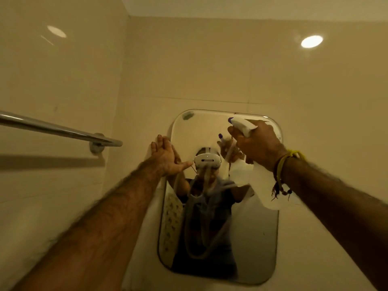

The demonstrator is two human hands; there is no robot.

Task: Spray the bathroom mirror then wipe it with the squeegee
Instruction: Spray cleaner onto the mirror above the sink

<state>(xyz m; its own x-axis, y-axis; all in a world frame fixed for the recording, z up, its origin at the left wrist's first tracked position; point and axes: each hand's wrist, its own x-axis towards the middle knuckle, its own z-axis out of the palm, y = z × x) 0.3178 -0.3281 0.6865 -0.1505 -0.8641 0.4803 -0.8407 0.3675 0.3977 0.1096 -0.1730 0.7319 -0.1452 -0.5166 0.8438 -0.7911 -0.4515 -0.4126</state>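
Beige tiled walls are surrounding me under a warm ceiling light (pixel 312 41), and the mirror (pixel 255 238) is hanging on the wall straight ahead, a rounded rectangle with my own reflection filling its middle. It is the thing I am working on, so I am starting there: the glass is within reach of both arms, and I am judging that the spraying step is the one in hand, since no squeegee is showing anywhere in view.

I am holding the spray bottle (pixel 241 125) up at the mirror's top right corner, my right hand (pixel 257 143) wrapped round its neck with the fingers curled at the trigger, and the white nozzle with its purple tip is pointing left across the upper glass. To do this well I am thinking of turning the nozzle to face the glass squarely rather than along it, and misting from the top down so the runs carry cleaner over the lower part. I cannot tell whether any mist is landing yet.

My left hand (pixel 165 157) is lying flat and spread, fingers straight, holding nothing, against the mirror's upper left edge where glass meets tile. I am judging it best to lift it clear before spraying that side, or it is going to leave a dry, smudged patch.

Further out, a chrome towel rail (pixel 54 128) is projecting from the left wall, well apart from the mirror.
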